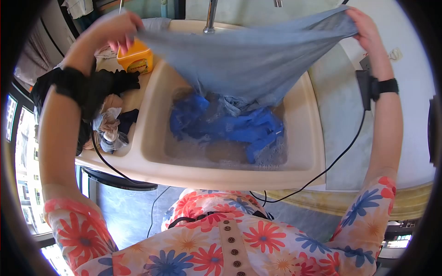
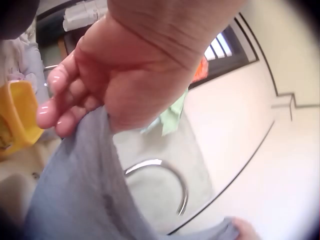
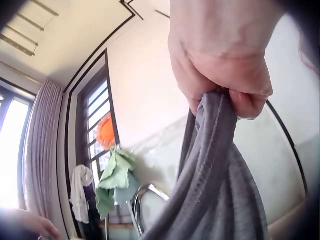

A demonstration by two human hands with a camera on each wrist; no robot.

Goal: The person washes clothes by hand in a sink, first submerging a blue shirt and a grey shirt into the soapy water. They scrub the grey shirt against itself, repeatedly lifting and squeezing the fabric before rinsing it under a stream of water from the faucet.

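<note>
A wet grey garment (image 1: 244, 55) is stretched between both raised hands over the sink (image 1: 317, 138), its lower end bunched at the soapy water. My left hand (image 1: 115, 31) pinches one upper end; in the left wrist view the wet fingers are bent beside the fabric. My right hand (image 1: 366, 31) grips the opposite end, and in the right wrist view the curled fingers (image 3: 250, 104) close round a seamed edge. Beneath the grey fabric, a blue garment (image 1: 235, 129) lies soaking in the sink.
A yellow tub (image 1: 138, 57) stands on the left ledge, near dark clothes (image 1: 120, 83) and small light-coloured pieces (image 1: 108, 122). The faucet (image 1: 210, 16) rises behind the sink. Cables (image 1: 338, 156) hang from both wrist straps. Green cloths (image 3: 115, 180) hang by the window.
</note>
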